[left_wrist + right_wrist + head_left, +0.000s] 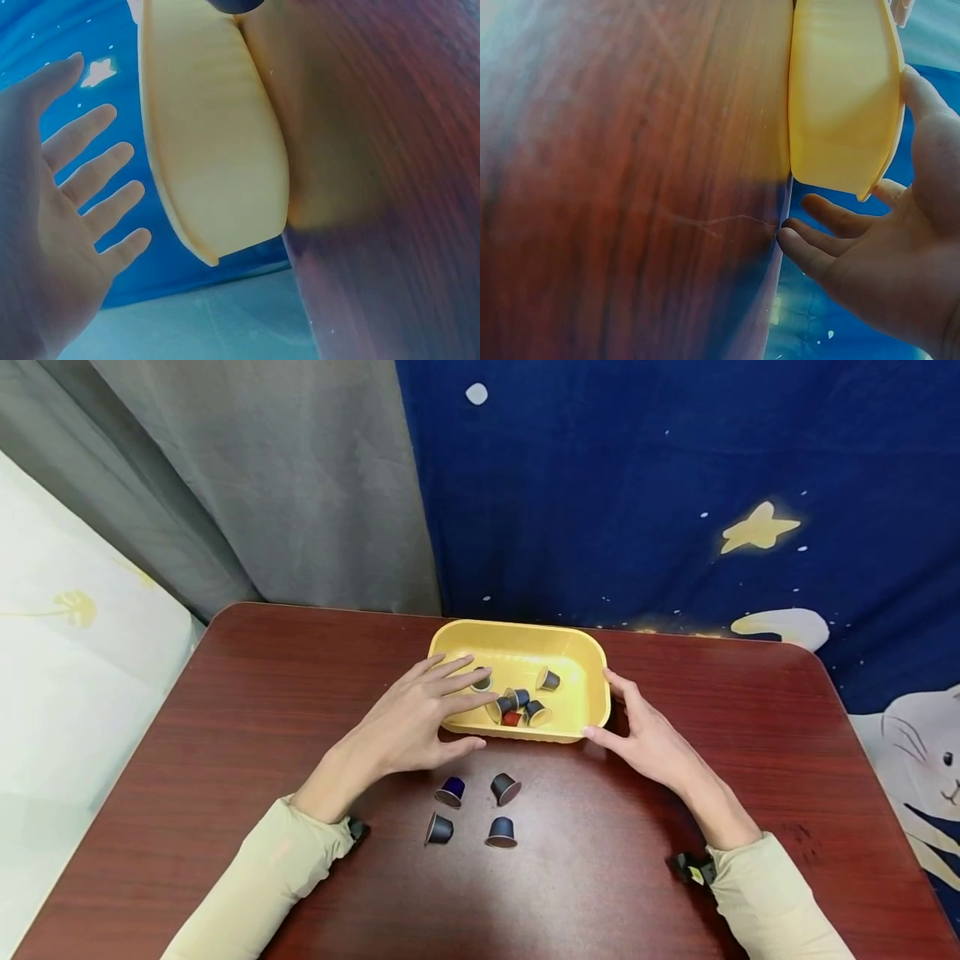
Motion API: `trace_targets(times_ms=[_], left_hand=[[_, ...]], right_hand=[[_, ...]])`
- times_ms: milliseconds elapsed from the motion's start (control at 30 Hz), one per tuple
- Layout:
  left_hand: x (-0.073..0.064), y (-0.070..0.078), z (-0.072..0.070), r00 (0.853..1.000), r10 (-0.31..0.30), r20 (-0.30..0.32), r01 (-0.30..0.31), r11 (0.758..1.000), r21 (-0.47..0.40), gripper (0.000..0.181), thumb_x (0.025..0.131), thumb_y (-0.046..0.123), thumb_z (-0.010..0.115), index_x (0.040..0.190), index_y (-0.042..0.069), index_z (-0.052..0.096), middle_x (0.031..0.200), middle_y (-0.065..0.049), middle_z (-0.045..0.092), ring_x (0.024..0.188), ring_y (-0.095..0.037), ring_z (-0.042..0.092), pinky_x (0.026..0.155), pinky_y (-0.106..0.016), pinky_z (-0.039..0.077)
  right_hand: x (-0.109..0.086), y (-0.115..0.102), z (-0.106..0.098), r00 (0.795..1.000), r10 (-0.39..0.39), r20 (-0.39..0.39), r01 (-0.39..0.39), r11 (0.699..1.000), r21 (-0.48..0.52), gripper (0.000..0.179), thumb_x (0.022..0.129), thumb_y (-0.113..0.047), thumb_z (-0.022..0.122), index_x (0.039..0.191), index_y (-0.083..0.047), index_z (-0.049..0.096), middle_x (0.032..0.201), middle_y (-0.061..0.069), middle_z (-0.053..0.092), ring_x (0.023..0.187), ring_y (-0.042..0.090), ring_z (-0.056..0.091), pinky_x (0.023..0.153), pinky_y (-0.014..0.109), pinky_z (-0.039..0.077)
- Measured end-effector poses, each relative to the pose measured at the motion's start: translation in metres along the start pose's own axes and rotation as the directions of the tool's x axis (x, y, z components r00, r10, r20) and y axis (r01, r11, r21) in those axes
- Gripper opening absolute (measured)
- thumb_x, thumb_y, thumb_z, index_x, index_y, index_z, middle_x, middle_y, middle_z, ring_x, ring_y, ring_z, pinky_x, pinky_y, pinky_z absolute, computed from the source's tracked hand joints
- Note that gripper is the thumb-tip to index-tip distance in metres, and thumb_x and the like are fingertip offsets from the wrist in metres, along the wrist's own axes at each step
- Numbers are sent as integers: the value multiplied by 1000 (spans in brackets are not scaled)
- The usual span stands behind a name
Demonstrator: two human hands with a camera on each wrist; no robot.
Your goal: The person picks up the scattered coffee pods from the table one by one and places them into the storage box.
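A yellow plastic tub stands near the table's back edge with several coffee capsules inside, most dark, plus a red capsule. My left hand spreads its fingers over the tub's left end, holding nothing; the left wrist view shows its fingers apart from the tub wall. At the tub's front right corner, my right hand holds the rim between thumb and index finger, its other fingers loose. In front of the tub lie a purple-blue capsule and three dark capsules, including a brownish one.
The reddish-brown wooden table extends around the tub and toward me. Behind its back edge hang a grey curtain and a blue curtain with stars. A white printed cloth hangs at the left.
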State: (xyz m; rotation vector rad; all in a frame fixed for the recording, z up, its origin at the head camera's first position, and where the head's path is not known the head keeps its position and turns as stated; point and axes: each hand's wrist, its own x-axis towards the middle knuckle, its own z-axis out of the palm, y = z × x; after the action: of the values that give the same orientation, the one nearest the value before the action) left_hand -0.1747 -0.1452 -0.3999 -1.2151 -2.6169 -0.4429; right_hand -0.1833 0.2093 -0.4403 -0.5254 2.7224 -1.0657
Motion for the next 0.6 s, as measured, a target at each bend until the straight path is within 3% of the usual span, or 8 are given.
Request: trace_targets(times_ms=[233,600], left_hand=[[-7,3,-7,1000,-3,-7,3,1000,17,61,87,54,69,139,24,60,149,-4,50,144,-30,35,116,-54,24],[-17,8,-4,1000,10,20,-11,999,46,69,85,54,71,145,24,54,152,-3,46,146,-29,32,117,-54,21]], right_hand=[[1,-1,-2,1000,10,11,-10,1000,-2,93,90,-45,71,159,-19,14,157,14,34,144,30,32,113,55,29],[0,0,0,1000,9,6,-9,1000,-14,93,90,-45,71,160,-20,14,156,13,35,144,29,32,113,55,29]])
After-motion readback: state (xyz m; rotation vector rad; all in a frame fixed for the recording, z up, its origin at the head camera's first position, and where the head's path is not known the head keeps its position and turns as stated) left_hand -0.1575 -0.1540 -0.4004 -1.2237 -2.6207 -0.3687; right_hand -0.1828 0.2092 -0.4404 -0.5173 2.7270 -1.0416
